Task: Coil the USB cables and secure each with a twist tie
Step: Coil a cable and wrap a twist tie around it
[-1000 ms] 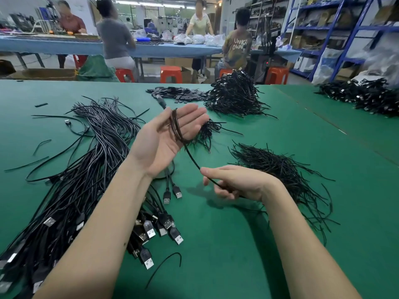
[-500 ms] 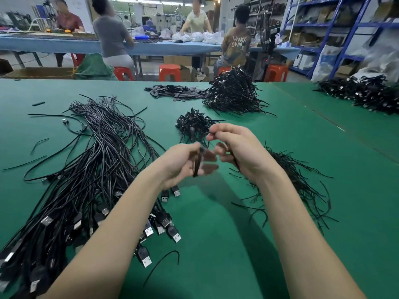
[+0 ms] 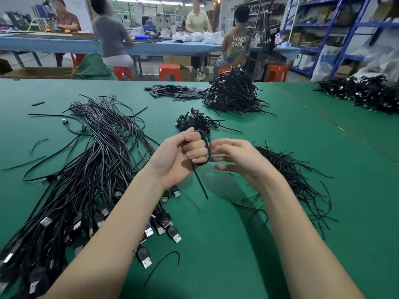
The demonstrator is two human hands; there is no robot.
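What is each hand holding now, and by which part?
The left hand grips a coiled cable around its middle. The right hand is blurred; its hold cannot be told.

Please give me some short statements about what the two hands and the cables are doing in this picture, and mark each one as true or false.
1. The left hand grips a coiled cable. True.
2. The right hand rests flat on the table. False: it is raised beside the coil, blurred.
3. Uncoiled USB cables lie left of the arms. True.
4. The twist ties lie to the left of the left hand. False: they lie right of the right hand.
5. A loose end hangs below the left hand. True.
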